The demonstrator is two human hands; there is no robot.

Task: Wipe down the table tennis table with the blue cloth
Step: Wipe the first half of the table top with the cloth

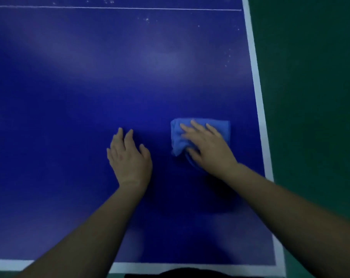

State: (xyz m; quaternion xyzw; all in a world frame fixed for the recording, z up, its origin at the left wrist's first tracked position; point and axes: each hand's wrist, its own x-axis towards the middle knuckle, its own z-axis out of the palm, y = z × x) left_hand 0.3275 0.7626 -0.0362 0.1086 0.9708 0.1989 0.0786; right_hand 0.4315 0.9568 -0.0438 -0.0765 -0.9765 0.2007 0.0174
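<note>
The picture is looking dim and soft. A pale glare is lying on the table (70, 97), and dark shadow is spreading under the forearms.

Right hand (205, 146) presses blue cloth (200, 135) flat near table (70, 87) right edge; left hand (129, 157) seemingly resting flat beside it.

Sports hall: table tennis table (90, 77), green floor (310, 77).

view: single head camera, no second view to share
position: above near end of table tennis table (70, 87), by its right corner
facing: forward and steeply down onto table
range: close, both forearms reach in from bottom edge
coverage: table's right sideline, near end line, green floor (310, 77) right of table
</note>
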